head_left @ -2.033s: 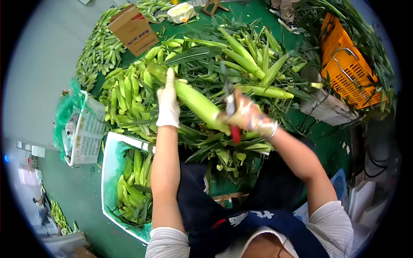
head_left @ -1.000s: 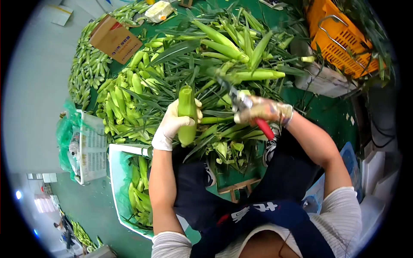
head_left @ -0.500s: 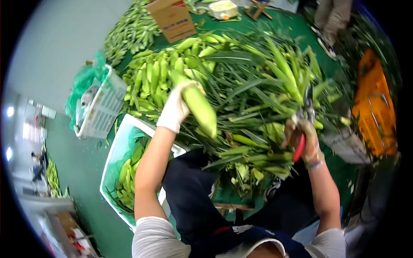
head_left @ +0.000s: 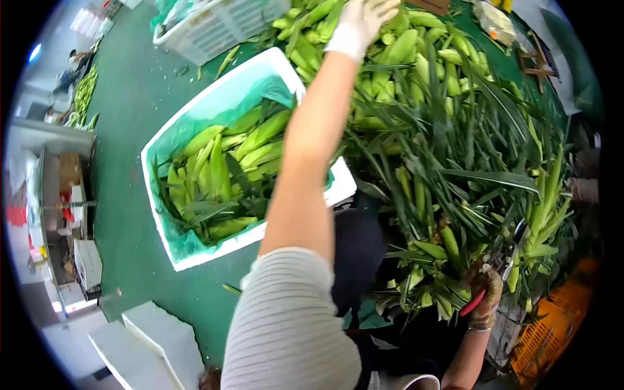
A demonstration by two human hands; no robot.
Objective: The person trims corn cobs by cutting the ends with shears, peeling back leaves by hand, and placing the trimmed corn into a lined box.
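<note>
My left hand (head_left: 365,25), in a white glove, reaches out over the pile of green corn ears (head_left: 398,51) at the top of the view. Its fingers look stretched out, with no ear visibly gripped; the frame edge cuts close to them. At the lower right, my right hand (head_left: 486,289) wears a stained glove and is closed round red-handled pruning shears (head_left: 474,303). Their metal blades point up beside long corn stalks (head_left: 545,211). Between the hands lies a heap of dark green corn leaves (head_left: 448,153).
Left of my arm stands a white foam box (head_left: 153,195) lined with green plastic, holding corn ears (head_left: 218,169). A white basket (head_left: 221,29) is behind it. An orange crate (head_left: 546,328) sits at lower right, a small wooden stool (head_left: 538,64) at upper right.
My left hand has moved away over the corn pile, and the ear it held is no longer in it. The view has swung left. My right hand still holds the shears.
</note>
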